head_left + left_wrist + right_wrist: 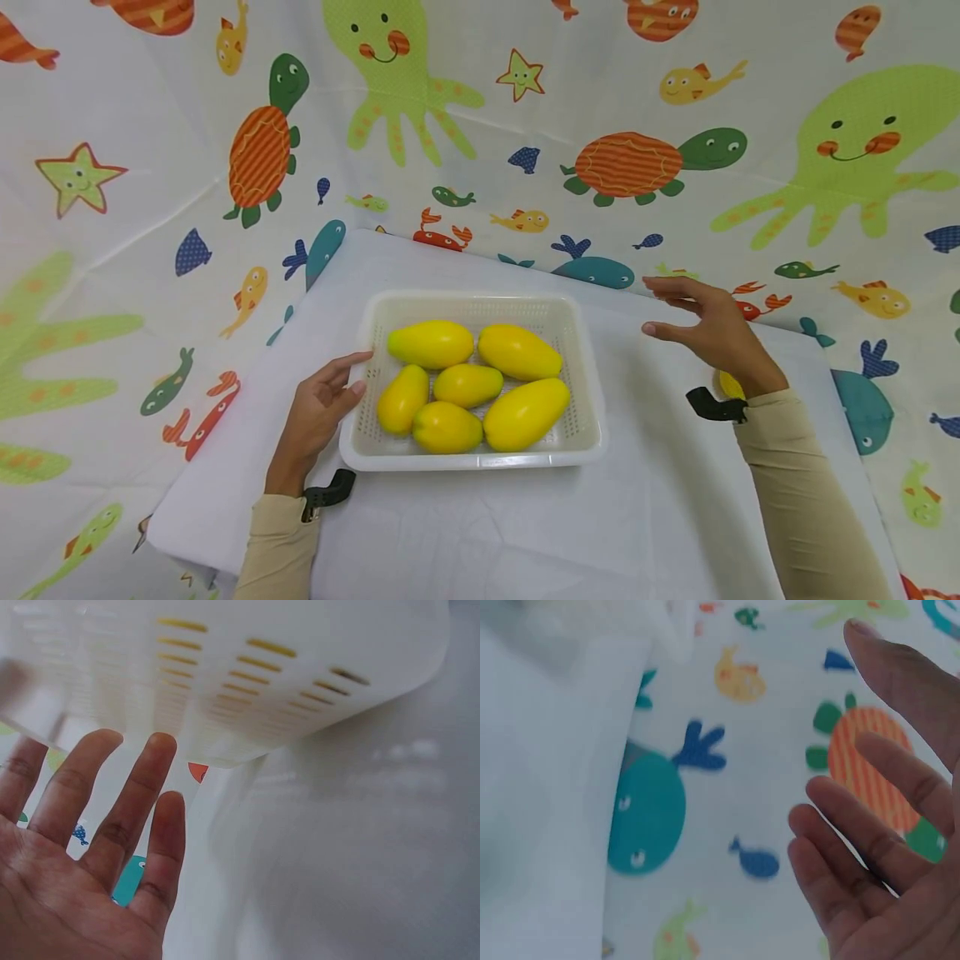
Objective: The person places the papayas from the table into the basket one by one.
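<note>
Several yellow papaya-like fruits [468, 386] lie in a white plastic basket [465, 461] with slotted walls, on a white-covered table. At the basket's left side is my left hand [321, 408], its index fingertip right at the rim. In the left wrist view the loosely spread fingers of the left hand [97, 825] are beneath the slotted wall [300, 645]. To the right of the basket my right hand [708, 329] hovers over the table, thumb and fingers apart with nothing between them. The right wrist view shows the right hand [885, 840] with relaxed fingers and no object.
A yellow object [729, 385] is on the table behind my right wrist, mostly hidden. The white tablecloth [525, 533] extends in front of the basket. A curtain [465, 83] printed with sea animals hangs behind the table and along its sides.
</note>
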Available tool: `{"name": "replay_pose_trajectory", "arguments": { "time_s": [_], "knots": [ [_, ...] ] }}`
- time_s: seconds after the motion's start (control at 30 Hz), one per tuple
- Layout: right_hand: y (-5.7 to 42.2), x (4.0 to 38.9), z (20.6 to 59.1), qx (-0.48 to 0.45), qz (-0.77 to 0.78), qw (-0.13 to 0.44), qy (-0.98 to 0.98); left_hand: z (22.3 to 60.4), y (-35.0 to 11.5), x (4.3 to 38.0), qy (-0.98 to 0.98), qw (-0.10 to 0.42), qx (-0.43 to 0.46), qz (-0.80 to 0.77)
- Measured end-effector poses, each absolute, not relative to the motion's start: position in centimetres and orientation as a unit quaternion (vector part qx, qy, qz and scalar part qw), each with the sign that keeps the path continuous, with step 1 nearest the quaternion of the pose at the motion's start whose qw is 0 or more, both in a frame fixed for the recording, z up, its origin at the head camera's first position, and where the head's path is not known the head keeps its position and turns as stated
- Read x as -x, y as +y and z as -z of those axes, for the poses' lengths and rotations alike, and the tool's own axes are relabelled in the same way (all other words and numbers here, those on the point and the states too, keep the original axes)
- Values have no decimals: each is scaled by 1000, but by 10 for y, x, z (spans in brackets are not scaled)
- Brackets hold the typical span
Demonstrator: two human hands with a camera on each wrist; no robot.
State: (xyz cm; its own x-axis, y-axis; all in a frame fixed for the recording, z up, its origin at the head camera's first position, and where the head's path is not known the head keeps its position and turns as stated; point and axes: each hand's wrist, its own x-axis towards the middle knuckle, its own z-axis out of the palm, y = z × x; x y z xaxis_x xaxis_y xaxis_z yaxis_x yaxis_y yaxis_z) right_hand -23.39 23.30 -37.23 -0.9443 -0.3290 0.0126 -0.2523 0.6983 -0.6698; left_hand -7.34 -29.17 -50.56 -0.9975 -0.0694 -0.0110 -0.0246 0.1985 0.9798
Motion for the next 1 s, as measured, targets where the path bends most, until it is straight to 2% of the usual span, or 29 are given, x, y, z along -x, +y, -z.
{"name": "replay_pose_trajectory", "arguments": {
  "time_s": [0.3, 0.5, 0.77, 1.0],
  "knots": [
    [303, 235, 394, -38, 331, 11, 943, 508, -291, 74, -769, 20, -25, 639],
    [338, 227, 418, -179, 304, 32, 935, 507, -290, 75, -769, 16, -33, 638],
    [361, 217, 443, -245, 271, 76, 928, 506, -291, 74, -773, 15, -35, 633],
    [362, 218, 460, -241, 272, 95, 927, 506, -291, 73, -776, 14, -37, 629]
  ]
}}
